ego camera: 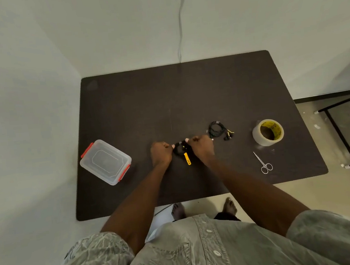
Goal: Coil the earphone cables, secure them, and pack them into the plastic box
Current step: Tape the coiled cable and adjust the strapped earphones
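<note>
Two hands at frame centre, both on one black coil (179,149) just above the dark worktop (136,106). Left hand (161,153) has fingers curled, pinching the coil's left side. Right hand (201,148) has fingers curled, pinching the coil's right side. A yellow tab (187,158) hangs off the coil's lower edge, pointing toward the bottom of the frame; can't tell what it's fixed to.

Second earphone bundle (218,129) lies loose on the worktop, just up and right of the right hand, not touching it. Its buds (228,135) sit at its lower right.

Box (105,162) sits left of centre near the worktop's left edge, well apart from the hands. Clear plastic, red latches, lid on; nothing visible inside.

Tape roll (268,132) stands right of centre, lying flat, hole up, yellow print inside the core. Scissors (263,163) lie below the tape, closed, tips toward upper left, handles toward lower right.

Grey cable (180,21) runs down the wall at top centre to the worktop's back edge. Black frame (342,134) stands on the floor at far right. Person's bare feet show below the worktop's near edge.
</note>
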